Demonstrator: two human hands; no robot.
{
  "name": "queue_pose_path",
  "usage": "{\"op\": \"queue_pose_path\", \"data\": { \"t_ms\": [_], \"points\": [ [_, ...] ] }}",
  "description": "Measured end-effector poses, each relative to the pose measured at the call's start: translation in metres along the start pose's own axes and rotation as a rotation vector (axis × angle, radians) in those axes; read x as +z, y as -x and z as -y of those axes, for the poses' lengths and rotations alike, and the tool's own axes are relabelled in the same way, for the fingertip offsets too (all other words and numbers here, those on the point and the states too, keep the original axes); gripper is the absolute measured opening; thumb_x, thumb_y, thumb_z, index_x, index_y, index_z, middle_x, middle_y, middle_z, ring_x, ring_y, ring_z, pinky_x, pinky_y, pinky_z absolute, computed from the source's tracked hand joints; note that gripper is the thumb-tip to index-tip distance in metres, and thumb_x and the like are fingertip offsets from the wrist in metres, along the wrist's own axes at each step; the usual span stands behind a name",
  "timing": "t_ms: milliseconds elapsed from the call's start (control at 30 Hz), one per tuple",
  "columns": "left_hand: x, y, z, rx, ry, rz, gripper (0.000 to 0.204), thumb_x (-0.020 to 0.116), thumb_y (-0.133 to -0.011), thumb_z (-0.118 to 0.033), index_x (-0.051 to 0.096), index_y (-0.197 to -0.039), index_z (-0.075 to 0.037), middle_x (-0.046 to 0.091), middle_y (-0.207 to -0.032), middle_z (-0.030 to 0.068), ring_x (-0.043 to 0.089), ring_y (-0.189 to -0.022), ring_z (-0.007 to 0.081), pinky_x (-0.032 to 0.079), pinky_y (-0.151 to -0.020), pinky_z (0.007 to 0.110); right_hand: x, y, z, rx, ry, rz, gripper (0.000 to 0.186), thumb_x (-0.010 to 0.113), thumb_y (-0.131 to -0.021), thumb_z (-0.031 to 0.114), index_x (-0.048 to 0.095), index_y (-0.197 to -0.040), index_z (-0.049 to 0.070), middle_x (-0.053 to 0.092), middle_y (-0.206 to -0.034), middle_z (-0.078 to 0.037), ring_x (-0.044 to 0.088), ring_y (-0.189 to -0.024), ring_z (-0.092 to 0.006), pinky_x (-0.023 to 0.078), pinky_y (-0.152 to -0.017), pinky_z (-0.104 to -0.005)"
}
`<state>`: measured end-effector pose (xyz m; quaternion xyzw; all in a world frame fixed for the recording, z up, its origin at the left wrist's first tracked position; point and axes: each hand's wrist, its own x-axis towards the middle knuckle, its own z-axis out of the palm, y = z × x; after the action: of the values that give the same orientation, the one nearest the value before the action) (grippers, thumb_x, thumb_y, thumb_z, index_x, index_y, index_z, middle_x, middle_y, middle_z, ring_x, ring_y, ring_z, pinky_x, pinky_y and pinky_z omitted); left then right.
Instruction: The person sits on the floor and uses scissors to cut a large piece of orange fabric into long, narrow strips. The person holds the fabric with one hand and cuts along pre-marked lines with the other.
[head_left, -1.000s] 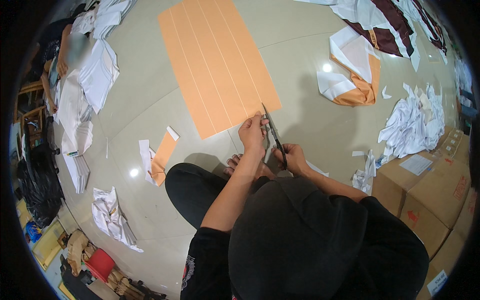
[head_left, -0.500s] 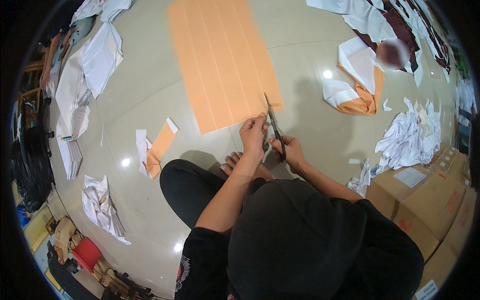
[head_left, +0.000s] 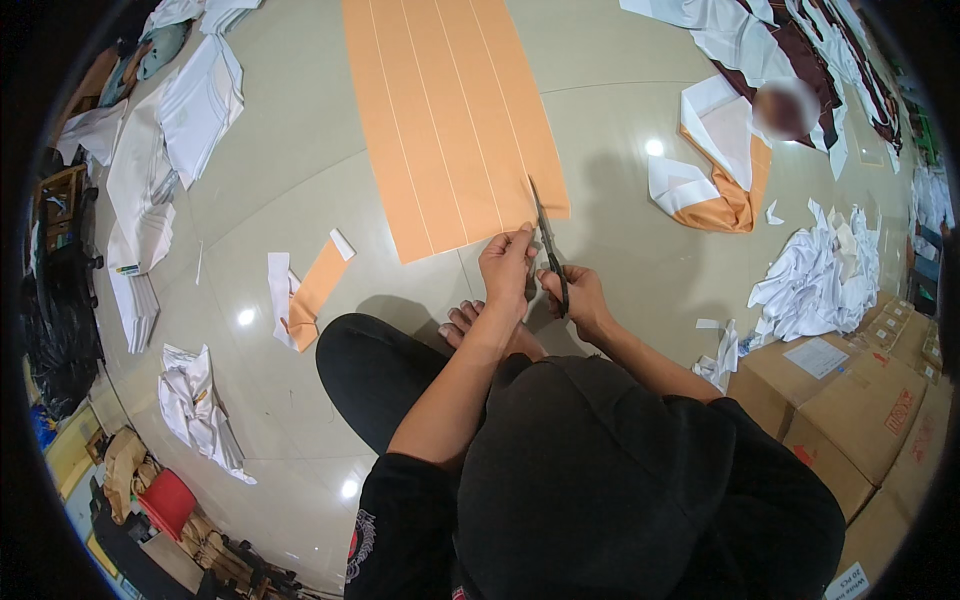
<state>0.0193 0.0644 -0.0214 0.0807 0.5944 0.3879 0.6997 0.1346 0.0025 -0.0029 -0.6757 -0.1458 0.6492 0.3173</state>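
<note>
A long orange cloth [head_left: 450, 130] with several pale lengthwise lines lies on the floor in front of me. My left hand [head_left: 508, 262] pinches its near edge close to the right-hand line. Black-handled scissors [head_left: 547, 232] are in my right hand [head_left: 578, 298], just right of the left one. Their blades lie at the cloth along that right-hand line, tips pointing away from me. Part of the lower blade is hidden by the cloth, and some fingers of the right hand are hidden round the handles.
Folded orange and white cloth [head_left: 725, 180] lies to the right, beyond a heap of white scraps [head_left: 815, 270]. Cardboard boxes [head_left: 850, 400] stand at lower right. A small orange strip [head_left: 320, 285] and a crumpled white cloth [head_left: 200, 405] lie left. White stacks [head_left: 200, 110] rest at far left.
The orange cloth looks sharper and the view has shifted slightly. My hands and the scissors hold nearly the same place at its near edge.
</note>
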Motion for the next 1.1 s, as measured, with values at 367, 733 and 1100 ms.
{"op": "queue_pose_path", "data": {
  "t_ms": [367, 733, 1100],
  "points": [
    [-0.001, -0.002, 0.003, 0.018, -0.006, 0.000, 0.019, 0.072, -0.091, -0.021, 0.065, -0.082, -0.006, 0.059, -0.064, -0.0004, 0.039, -0.048, 0.0038, 0.028, -0.044, 0.022, -0.001, -0.002, -0.005, -0.009, -0.008, -0.019, 0.028, 0.076, -0.082, 0.024, 0.060, -0.071, 0.005, 0.054, -0.059, -0.002, 0.049, -0.047, -0.0109, 0.038, -0.044, -0.0272],
    [0.000, 0.000, 0.000, -0.014, 0.041, -0.014, 0.020, 0.062, -0.096, -0.021, 0.067, -0.087, -0.004, 0.059, -0.065, 0.0013, 0.038, -0.046, 0.0049, 0.027, -0.043, 0.022, -0.002, 0.001, -0.002, -0.019, 0.043, -0.015, 0.025, 0.073, -0.082, 0.022, 0.059, -0.069, 0.004, 0.054, -0.058, -0.002, 0.049, -0.047, -0.0108, 0.039, -0.044, -0.0269],
    [-0.007, 0.004, 0.003, 0.019, 0.025, 0.029, 0.023, 0.061, -0.097, -0.023, 0.070, -0.094, -0.002, 0.056, -0.065, -0.0008, 0.044, -0.055, 0.0058, 0.032, -0.052, 0.022, 0.004, -0.012, 0.014, -0.019, 0.065, -0.012, 0.036, 0.075, -0.081, 0.035, 0.058, -0.074, 0.005, 0.052, -0.059, -0.001, 0.051, -0.048, -0.0120, 0.040, -0.045, -0.0275]
  ]
}}
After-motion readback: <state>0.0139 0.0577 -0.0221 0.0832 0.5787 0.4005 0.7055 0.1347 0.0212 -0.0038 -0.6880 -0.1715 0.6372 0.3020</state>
